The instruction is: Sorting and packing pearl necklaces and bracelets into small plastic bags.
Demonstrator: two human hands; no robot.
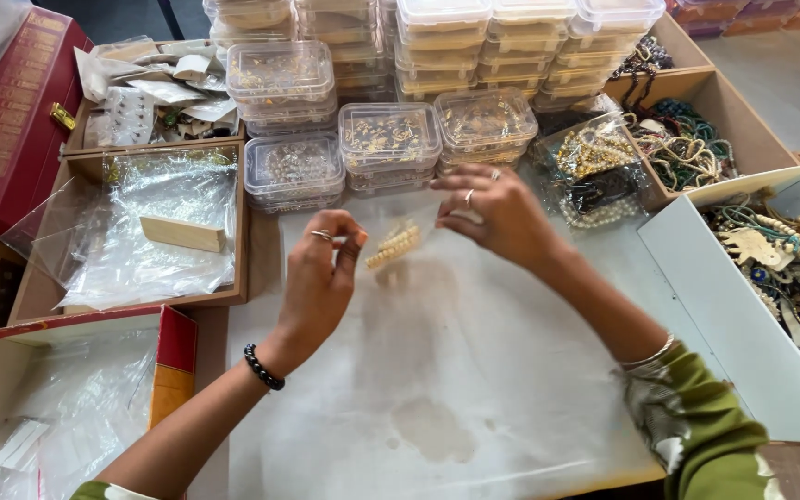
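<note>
My left hand (318, 278) pinches a pearl ornament (393, 245); right hand (497, 215) grasps its clear pouch (423, 222). I judge beads could snag the pouch's mouth.

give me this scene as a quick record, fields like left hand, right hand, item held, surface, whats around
left hand: pinches one end of a clear pouch
right hand: grips the pouch's other end
item held: clear pouch with a cream beaded piece inside
surface: stained white sheet
behind: stacked clear plastic boxes of small jewellery
left side: wooden tray with plastic bags
right side: white box of tangled necklaces
</note>
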